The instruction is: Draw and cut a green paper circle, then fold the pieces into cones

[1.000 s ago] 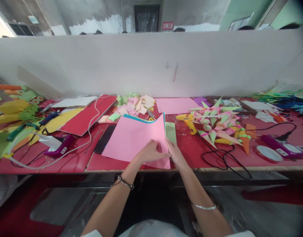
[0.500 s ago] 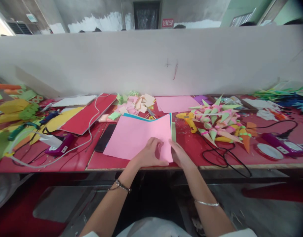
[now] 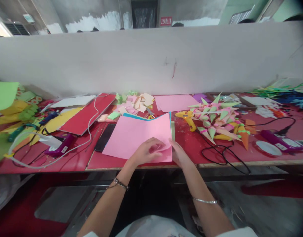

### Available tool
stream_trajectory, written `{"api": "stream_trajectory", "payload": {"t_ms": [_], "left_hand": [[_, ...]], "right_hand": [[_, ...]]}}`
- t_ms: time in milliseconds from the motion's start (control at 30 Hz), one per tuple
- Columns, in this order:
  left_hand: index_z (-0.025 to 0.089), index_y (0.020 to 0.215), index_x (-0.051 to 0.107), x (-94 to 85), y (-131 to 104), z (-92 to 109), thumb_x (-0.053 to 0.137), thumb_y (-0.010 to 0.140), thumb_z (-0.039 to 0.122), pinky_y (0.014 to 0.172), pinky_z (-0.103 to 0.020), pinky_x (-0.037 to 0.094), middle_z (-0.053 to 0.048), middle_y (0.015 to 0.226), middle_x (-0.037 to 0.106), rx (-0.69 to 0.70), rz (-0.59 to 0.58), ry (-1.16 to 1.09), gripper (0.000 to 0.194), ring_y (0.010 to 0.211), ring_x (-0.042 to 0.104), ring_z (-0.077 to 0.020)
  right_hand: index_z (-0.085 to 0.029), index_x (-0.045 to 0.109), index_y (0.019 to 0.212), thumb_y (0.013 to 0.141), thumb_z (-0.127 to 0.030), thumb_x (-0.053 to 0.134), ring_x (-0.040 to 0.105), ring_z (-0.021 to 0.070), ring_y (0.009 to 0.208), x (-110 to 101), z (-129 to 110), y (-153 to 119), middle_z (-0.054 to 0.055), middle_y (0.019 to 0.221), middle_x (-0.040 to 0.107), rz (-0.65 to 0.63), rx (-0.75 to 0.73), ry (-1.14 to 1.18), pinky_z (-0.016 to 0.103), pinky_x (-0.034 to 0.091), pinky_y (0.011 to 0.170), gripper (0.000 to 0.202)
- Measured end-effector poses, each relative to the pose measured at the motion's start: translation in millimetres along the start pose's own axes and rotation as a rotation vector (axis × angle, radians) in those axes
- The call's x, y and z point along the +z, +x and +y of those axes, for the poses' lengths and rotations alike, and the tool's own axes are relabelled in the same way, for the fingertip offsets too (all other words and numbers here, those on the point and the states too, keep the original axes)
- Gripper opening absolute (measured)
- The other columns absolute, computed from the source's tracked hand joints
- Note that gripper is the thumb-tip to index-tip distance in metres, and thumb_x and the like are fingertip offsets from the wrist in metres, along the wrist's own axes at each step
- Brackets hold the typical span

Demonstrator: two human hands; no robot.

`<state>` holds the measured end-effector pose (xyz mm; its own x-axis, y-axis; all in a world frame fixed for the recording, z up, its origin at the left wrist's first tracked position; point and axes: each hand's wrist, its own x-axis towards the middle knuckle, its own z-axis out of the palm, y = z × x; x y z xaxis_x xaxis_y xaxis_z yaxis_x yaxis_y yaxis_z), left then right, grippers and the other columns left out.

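Note:
A stack of pink sheets (image 3: 134, 131) lies at the table's front edge, with a blue sheet and a green one showing behind it. My left hand (image 3: 148, 151) rests over the stack's right part, its thumb and fingers apart and curved. At the stack's right edge, my right hand (image 3: 177, 151) has its thumb on top and its fingers at the side, closed on the pink sheet's edge. A pink sheet bends up slightly between the hands. Beside the stack on the left sits a black phone (image 3: 105, 137), partly covered by the paper.
A yellow glue gun (image 3: 187, 119) lies right of the stack, beside a pile of pink and green paper cones (image 3: 217, 117). Purple power strips (image 3: 61, 144) and cables lie at both sides. A red board (image 3: 86, 117) and paper scraps (image 3: 139, 102) sit farther back.
My left hand has shifted slightly left and its thumb has lifted from the front right corner of the paper. My right hand stays at the edge. The view has shifted slightly.

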<state>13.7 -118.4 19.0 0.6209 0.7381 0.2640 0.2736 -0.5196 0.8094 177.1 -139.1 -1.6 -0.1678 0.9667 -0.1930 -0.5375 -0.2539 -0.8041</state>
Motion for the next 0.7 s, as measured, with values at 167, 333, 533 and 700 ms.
{"api": "stream_trajectory", "payload": {"t_ms": [167,333,533,700], "left_hand": [[0.019,0.125,0.045,1.9,-9,-3,0.027,0.089,0.033,0.069,-0.026,0.044,0.001,0.062,0.056,-0.177,0.159,0.127,0.043,0.060,0.053,-0.0135],[0.023,0.132,0.035,5.2,-15,-7,0.030,0.086,0.017,0.086,-0.030,0.041,-0.007,0.118,0.054,-0.110,0.226,0.335,0.047,0.105,0.052,-0.0179],[0.024,0.100,0.060,6.7,-20,-4,0.050,0.079,0.037,0.083,-0.033,0.044,-0.007,0.124,0.050,0.026,0.004,0.501,0.027,0.100,0.055,-0.0217],[0.021,0.095,0.057,6.4,-17,-3,0.064,0.060,0.059,0.086,-0.036,0.042,-0.010,0.104,0.058,-0.018,-0.037,0.522,0.052,0.098,0.054,-0.0258]], "right_hand": [[-0.020,0.065,0.087,0.066,-0.045,0.064,0.061,0.0250,0.096,-5,5,6,0.005,0.088,0.071,0.027,0.001,-0.025,0.039,0.047,0.082,0.033],[-0.021,0.064,0.095,0.069,-0.049,0.060,0.061,0.0238,0.095,-5,5,10,0.005,0.095,0.070,-0.017,0.010,0.000,0.039,0.047,0.082,0.038],[-0.022,0.064,0.096,0.073,-0.046,0.058,0.062,0.0229,0.095,-6,5,7,0.005,0.097,0.069,-0.024,0.028,0.002,0.039,0.048,0.082,0.033],[-0.021,0.063,0.092,0.073,-0.043,0.059,0.063,0.0231,0.091,-7,5,6,0.005,0.095,0.069,0.017,0.033,0.000,0.038,0.049,0.080,0.029]]}}
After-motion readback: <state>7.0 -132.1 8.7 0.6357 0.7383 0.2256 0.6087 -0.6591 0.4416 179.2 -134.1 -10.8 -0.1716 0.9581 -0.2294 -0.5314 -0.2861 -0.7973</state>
